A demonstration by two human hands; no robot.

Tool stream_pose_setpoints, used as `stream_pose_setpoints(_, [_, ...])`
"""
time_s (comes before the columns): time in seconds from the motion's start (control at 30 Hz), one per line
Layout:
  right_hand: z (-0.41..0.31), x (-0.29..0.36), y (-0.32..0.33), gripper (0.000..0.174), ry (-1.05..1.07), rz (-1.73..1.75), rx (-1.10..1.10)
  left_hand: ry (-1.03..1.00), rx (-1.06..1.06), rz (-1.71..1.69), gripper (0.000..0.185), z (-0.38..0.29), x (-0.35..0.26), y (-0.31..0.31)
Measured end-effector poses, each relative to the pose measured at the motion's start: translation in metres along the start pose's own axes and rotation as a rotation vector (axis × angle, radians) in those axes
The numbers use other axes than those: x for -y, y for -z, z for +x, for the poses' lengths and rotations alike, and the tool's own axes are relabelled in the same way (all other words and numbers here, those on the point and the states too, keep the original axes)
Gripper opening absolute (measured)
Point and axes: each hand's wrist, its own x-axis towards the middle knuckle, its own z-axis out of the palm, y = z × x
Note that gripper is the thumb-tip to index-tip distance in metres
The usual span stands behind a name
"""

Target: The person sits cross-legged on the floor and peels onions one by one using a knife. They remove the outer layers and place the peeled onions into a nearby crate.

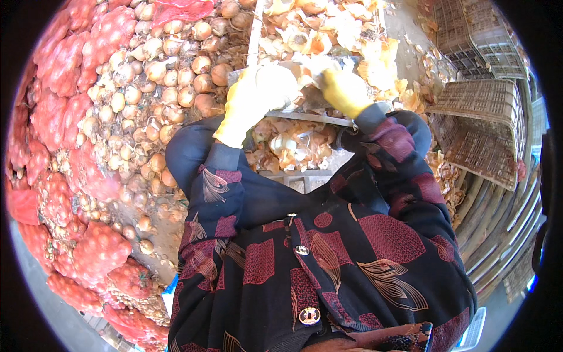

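Observation:
Both my hands wear yellow gloves and meet over a grey board (314,99), in strong sunlight. My left hand (248,99) is curled around a pale, round onion (281,86); glare washes out the outline between glove and onion. My right hand (345,90) is close beside it, its fingers bent towards pale onion skin (310,70). Whether it grips a tool or skin is hidden by the glare. Beyond the board lies a heap of dry onion skins (325,37). Below the board, between my knees, are more onion skins with a pale, peeled-looking onion (283,144).
Many loose unpeeled onions (171,97) cover the ground at left, bordered by red mesh sacks of onions (101,246). Plastic crates (479,127) stand at right, beside long slats (492,229). A metal bar (312,118) edges the board near my knees.

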Motion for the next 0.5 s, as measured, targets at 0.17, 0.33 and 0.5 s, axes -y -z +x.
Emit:
stream_pose_setpoints(0.17, [0.008,0.020,0.042,0.021,-0.583,0.631,0.338,0.010,-0.029,-0.045,0.072,-0.002,0.019,0.003])
stream_pose_setpoints(0.33, [0.009,0.048,0.020,0.016,-0.321,0.741,0.176,0.018,-0.065,0.141,0.074,-0.001,-0.001,0.003])
stream_pose_setpoints(0.5, [0.017,0.065,0.023,0.015,-0.482,1.064,0.186,-0.012,-0.128,-0.058,0.076,0.004,0.023,0.008])
